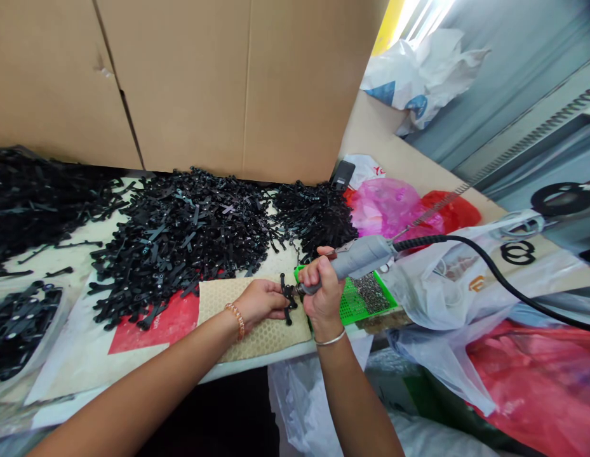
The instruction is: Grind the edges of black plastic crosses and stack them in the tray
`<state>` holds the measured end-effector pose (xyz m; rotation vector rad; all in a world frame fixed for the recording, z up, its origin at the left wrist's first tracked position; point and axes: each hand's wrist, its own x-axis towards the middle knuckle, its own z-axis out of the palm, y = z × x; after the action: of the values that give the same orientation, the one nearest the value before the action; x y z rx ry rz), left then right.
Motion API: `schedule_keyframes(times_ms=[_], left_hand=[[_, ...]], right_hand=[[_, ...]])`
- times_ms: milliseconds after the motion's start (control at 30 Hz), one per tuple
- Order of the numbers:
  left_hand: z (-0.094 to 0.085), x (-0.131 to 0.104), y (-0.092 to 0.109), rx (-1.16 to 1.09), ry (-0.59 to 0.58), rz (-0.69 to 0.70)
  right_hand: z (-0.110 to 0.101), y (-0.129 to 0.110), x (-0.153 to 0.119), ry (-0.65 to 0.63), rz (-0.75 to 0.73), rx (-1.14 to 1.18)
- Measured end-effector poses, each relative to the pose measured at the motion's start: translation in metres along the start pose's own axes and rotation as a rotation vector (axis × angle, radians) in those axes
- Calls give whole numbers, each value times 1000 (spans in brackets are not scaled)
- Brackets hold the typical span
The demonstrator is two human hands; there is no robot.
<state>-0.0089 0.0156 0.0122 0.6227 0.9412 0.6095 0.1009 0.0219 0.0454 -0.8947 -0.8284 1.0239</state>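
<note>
My left hand [260, 303] pinches a small black plastic part [288, 293] above a tan textured mat [218, 298]. Wrapped around a grey electric screwdriver [366, 257] is my right hand [324, 289]; the tool lies tilted, with its tip against or very close to the black part. Whether a screw sits at the tip is too small to tell. Just beyond my right hand lies a bright green tray [348, 304] with many small metal screws [371, 293] at its right side. A black cable [466, 244] and a coiled spring [449, 195] run from the screwdriver's rear.
Heaps of black plastic parts [194, 222] cover the table's back, and a clear tub [56, 330] holds more at left. A cardboard sheet [190, 82] stands behind. Pink bags [390, 206], a white plastic bag [447, 279] and black rings [517, 252] lie at right.
</note>
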Motion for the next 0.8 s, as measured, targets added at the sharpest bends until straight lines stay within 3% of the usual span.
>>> schedule_keyframes(times_ms=[800], left_hand=[[-1,1,0,25,16,-7]], right_hand=[[-1,4,-2,-72,-43,-36]])
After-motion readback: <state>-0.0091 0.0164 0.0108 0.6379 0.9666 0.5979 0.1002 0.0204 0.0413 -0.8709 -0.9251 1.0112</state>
